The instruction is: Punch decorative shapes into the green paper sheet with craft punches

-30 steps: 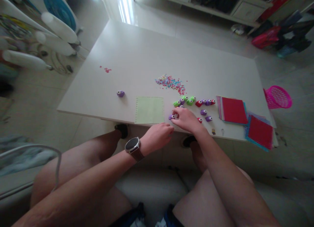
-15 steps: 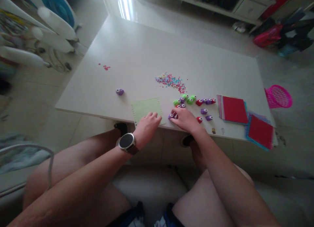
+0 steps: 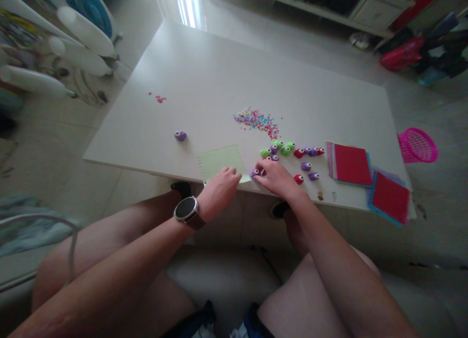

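A pale green paper sheet [image 3: 219,160] with small notches along its edges lies at the table's near edge. My left hand [image 3: 222,188] is on its lower right part, fingers curled, gripping the sheet near its corner, which lifts slightly. My right hand [image 3: 273,178] has its fingers closed round a purple craft punch [image 3: 255,173] just right of the sheet. Green, red and purple punches [image 3: 289,147] cluster beyond and beside that hand. Another purple punch [image 3: 180,135] stands alone to the left of the sheet.
Colourful paper bits [image 3: 258,121] are heaped mid-table, with a few red bits [image 3: 160,99] at the left. Stacked coloured papers [image 3: 353,166] and a second stack [image 3: 389,197] lie at the right. A pink basket [image 3: 419,145] stands beyond the table's right edge.
The lower right corner of the green sheet now shows between my hands, reaching towards the purple punch. Both hands have barely moved; the whole view has shifted slightly.
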The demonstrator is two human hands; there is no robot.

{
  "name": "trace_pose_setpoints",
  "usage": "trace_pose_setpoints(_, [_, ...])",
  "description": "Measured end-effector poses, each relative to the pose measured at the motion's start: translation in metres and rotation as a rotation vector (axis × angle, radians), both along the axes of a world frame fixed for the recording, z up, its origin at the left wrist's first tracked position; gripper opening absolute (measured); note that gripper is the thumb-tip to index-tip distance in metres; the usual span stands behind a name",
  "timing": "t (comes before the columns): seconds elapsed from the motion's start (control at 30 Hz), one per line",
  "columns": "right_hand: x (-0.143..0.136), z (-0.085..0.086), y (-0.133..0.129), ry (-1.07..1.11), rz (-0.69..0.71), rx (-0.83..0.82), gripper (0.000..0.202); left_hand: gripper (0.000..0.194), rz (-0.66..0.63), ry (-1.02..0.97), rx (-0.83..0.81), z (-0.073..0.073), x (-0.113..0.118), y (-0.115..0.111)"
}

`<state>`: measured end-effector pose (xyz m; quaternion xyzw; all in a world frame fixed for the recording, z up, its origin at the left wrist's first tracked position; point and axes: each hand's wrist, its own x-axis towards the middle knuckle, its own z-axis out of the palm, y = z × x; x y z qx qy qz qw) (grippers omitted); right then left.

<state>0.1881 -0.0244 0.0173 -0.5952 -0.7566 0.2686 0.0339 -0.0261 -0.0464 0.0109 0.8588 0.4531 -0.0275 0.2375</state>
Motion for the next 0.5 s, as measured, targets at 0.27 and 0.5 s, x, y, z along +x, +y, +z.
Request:
trace_pose_setpoints(0.27, [0.0015, -0.0023, 0.0008, 0.043, 0.002, -0.008, 0.005, 0.018, -0.025, -0.032, 0.012, -0.003, -0.0014, 0.0004])
trace_pose_setpoints(0.5, [0.0017, -0.0008, 0.0012, 0.059, -0.005, -0.026, 0.006, 0.017, -0.038, -0.016, 0.006, 0.0008, -0.0009, 0.0019])
